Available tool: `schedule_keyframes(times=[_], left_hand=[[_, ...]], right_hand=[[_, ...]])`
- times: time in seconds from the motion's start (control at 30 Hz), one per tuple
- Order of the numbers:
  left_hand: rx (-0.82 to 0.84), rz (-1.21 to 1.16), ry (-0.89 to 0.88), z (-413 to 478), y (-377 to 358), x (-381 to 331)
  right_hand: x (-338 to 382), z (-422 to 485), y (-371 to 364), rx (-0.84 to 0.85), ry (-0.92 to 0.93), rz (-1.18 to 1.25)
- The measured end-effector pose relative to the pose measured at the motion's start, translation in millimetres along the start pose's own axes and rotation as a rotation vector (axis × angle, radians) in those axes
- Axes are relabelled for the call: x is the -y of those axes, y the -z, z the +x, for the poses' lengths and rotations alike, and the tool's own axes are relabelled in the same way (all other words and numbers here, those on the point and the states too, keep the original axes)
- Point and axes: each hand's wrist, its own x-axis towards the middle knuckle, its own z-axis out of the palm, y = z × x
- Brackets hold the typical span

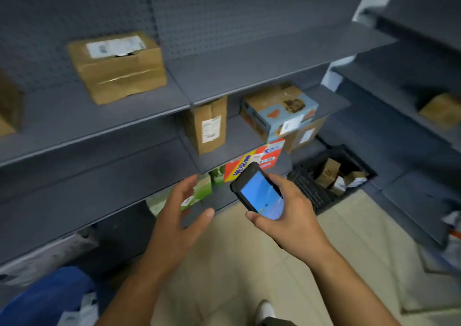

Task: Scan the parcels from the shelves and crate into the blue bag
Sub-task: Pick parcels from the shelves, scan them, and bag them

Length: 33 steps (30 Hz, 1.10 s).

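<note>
My right hand (287, 216) grips a black handheld scanner (259, 191) with a lit blue screen, held in front of the lower shelves. My left hand (179, 206) is open with fingers spread, just in front of a green and white parcel (202, 191) on a low shelf. A red and yellow parcel (252, 162) lies behind the scanner. Cardboard boxes stand on the shelves: one with a white label (117, 68) on the upper shelf, an upright one (207, 126) and a blue printed one (279, 111) below. The blue bag (50, 298) is at the bottom left.
A black crate (331, 176) with several small parcels sits on the floor at the right. Grey shelving (274, 58) runs along the left and right sides. More boxes (441, 111) rest on the right shelves. The floor (249, 263) is beige tile, with my shoe (265, 309) below.
</note>
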Motion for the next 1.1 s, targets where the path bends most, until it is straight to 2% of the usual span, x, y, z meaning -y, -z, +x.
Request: schedule_keyframes(times=[0.2, 0.37, 0.7, 0.93, 1.1], left_hand=[[0.196, -0.030, -0.011, 66, -158, -33], [0.360, -0.007, 0.011, 107, -254, -54], [0.509, 0.093, 0.015, 217, -355, -56], [0.627, 0.250, -0.040, 332, -422, -34], [0.715, 0.238, -0.103, 416, -467, -55]], right_hand=[[-109, 4, 107, -0.094, -0.144, 0.004], [-185, 10, 175, -0.217, -0.309, 0.013], [-273, 78, 234, -0.386, -0.508, 0.061], [-303, 166, 278, -0.443, -0.576, -0.011], [-309, 228, 321, -0.528, -0.554, -0.022]])
